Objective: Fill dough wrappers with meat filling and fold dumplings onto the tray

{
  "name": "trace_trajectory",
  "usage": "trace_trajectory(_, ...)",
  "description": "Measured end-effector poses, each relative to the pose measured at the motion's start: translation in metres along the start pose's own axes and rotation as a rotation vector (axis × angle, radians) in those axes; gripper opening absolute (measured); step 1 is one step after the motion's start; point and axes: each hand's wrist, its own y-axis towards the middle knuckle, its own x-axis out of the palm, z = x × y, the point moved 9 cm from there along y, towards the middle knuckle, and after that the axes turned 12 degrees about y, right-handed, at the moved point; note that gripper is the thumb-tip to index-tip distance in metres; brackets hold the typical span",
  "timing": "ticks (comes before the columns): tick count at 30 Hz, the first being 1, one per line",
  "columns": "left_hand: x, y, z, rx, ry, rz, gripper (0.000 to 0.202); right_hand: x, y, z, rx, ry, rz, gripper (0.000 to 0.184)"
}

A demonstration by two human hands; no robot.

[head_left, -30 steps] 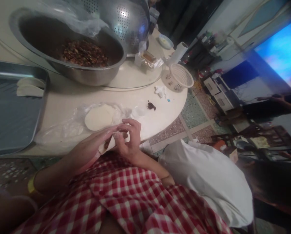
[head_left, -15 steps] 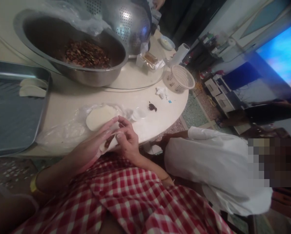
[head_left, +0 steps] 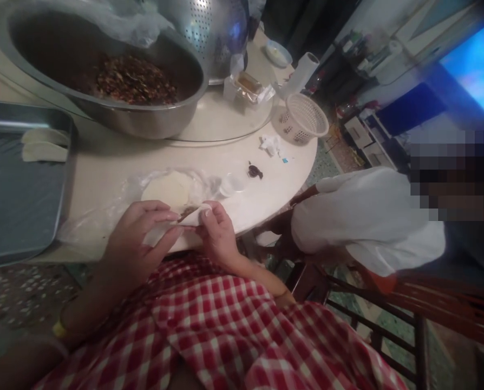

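Observation:
A half-folded dumpling [head_left: 193,217] with dark filling showing along its open top is held over the table's near edge. My right hand [head_left: 221,233] pinches its right end, thumb in front. At its left end, the fingertips and thumb of my left hand [head_left: 142,230] close on the wrapper's edge. Just behind my hands, a stack of round dough wrappers [head_left: 167,189] lies on a crumpled clear plastic bag [head_left: 132,187]. A big steel bowl [head_left: 144,127] farther back holds chopped dark filling [head_left: 134,78].
A metal tray [head_left: 65,206] with folded dumplings [head_left: 45,145] stands at left. A small clear dish [head_left: 231,184], dark scrap [head_left: 255,171], crumpled tissue [head_left: 269,145] and plastic basket [head_left: 305,119] lie to the right. A person in a white shirt [head_left: 359,216] is beside the table.
My left hand has turned from lying flat along the dumpling to gripping its left end, exposing more filling. The view has shifted slightly, and the person at right appears higher in the frame.

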Motion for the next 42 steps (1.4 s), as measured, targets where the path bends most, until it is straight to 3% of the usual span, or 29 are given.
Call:
trace_trajectory(7, -0.001, -0.008, 0.001, 0.018, 0.122, 0.046, 0.007, 0.011, -0.014, -0.012, -0.088, -0.086, -0.083, 0.052)
trace_trajectory(15, -0.01, -0.018, 0.016, 0.206, 0.228, 0.157, 0.014, 0.009, -0.016, -0.007, -0.101, -0.125, -0.095, 0.047)
trace_trajectory(20, -0.005, -0.015, 0.003, 0.065, 0.181, 0.027, 0.006, 0.011, -0.016, -0.006, -0.117, -0.112, -0.127, 0.04)
trace_trajectory(26, 0.006, -0.011, -0.002, 0.03, 0.009, -0.036, 0.01, 0.012, -0.016, -0.006, -0.108, -0.183, -0.129, 0.037)
trace_trajectory(30, 0.011, -0.007, -0.004, -0.039, 0.005, -0.084, 0.011, 0.012, -0.015, -0.005, -0.102, -0.196, -0.14, 0.038)
trace_trajectory(37, 0.005, -0.004, -0.001, -0.02, 0.046, -0.049, 0.008, 0.014, -0.014, -0.011, -0.096, -0.162, -0.102, 0.041)
trace_trajectory(42, 0.0, -0.002, 0.011, 0.099, 0.063, 0.046, 0.015, 0.018, -0.015, -0.01, -0.091, -0.16, -0.149, 0.038)
